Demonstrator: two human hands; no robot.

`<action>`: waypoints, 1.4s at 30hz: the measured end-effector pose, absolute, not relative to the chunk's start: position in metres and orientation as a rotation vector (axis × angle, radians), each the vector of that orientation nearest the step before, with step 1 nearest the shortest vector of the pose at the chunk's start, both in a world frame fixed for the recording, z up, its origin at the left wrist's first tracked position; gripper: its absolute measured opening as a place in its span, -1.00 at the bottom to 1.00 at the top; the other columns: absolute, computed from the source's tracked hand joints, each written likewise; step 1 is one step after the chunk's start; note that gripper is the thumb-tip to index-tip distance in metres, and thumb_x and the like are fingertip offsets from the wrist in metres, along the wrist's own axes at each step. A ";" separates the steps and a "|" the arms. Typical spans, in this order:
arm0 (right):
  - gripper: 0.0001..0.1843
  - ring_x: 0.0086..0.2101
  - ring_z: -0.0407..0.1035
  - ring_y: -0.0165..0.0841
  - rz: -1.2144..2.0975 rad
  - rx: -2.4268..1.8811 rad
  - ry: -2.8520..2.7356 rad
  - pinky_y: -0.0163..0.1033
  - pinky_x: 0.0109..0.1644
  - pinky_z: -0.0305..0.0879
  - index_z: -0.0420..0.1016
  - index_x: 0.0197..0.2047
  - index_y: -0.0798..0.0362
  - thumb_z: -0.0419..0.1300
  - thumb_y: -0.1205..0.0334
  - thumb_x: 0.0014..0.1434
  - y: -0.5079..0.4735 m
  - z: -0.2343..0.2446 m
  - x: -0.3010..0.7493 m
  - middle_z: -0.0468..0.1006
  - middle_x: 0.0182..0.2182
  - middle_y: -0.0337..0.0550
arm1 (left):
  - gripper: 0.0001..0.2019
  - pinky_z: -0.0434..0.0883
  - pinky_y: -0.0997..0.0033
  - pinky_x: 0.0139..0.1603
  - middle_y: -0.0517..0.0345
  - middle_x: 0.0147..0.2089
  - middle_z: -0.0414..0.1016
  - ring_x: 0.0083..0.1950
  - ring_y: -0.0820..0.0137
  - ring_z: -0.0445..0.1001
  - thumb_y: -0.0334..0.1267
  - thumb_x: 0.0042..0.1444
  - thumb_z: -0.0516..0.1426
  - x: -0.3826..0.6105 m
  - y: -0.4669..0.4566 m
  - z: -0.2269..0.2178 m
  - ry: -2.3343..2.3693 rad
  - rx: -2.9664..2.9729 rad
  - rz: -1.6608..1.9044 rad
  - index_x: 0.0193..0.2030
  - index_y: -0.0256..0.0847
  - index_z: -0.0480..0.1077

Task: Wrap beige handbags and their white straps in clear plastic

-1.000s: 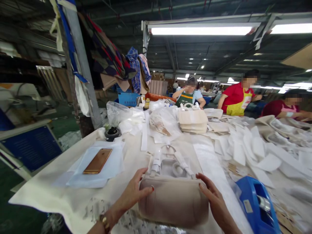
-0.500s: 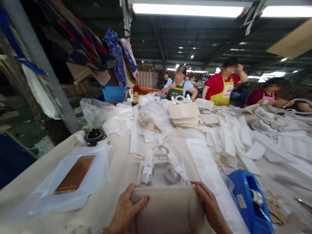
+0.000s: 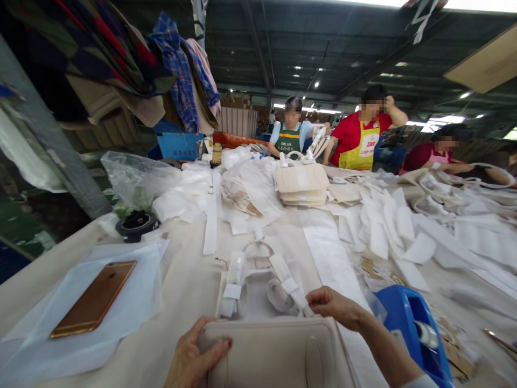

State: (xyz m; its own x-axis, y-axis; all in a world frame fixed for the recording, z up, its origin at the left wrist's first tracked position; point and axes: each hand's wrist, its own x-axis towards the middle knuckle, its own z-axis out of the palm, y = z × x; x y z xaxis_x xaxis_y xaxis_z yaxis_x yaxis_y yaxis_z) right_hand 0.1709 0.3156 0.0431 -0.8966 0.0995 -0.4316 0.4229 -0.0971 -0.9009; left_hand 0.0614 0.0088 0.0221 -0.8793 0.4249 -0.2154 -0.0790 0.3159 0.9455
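A beige handbag (image 3: pixel 278 353) lies on the white-covered table (image 3: pixel 189 280) right in front of me, its handles (image 3: pixel 258 269) wrapped in white paper and pointing away. My left hand (image 3: pixel 194 358) grips the bag's left corner, thumb on top. My right hand (image 3: pixel 335 307) is curled at the bag's upper right edge, fingers pinching near the wrapped handle base.
A gold phone (image 3: pixel 95 299) rests on white sheets at left. A blue tape dispenser (image 3: pixel 416 328) stands at right. A black tape roll (image 3: pixel 136 223), plastic bags, a stack of beige bags (image 3: pixel 302 183) and many white paper strips cover the table. Three people work at the far side.
The view has tilted up and the bag now sits lower in frame. My right hand has moved from the bag's right side up to its top edge by the handle.
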 end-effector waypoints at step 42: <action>-0.53 -0.45 0.31 -0.30 -1.939 1.230 2.607 -0.28 -0.38 0.24 0.38 -0.47 0.02 0.24 -0.26 -0.15 0.255 -0.005 0.199 0.42 -0.56 -0.28 | -0.67 0.31 0.23 -0.22 -0.12 -0.35 0.50 -0.22 0.05 0.46 0.01 -0.19 0.15 0.014 0.071 0.037 2.542 0.389 1.036 -0.41 -0.23 0.32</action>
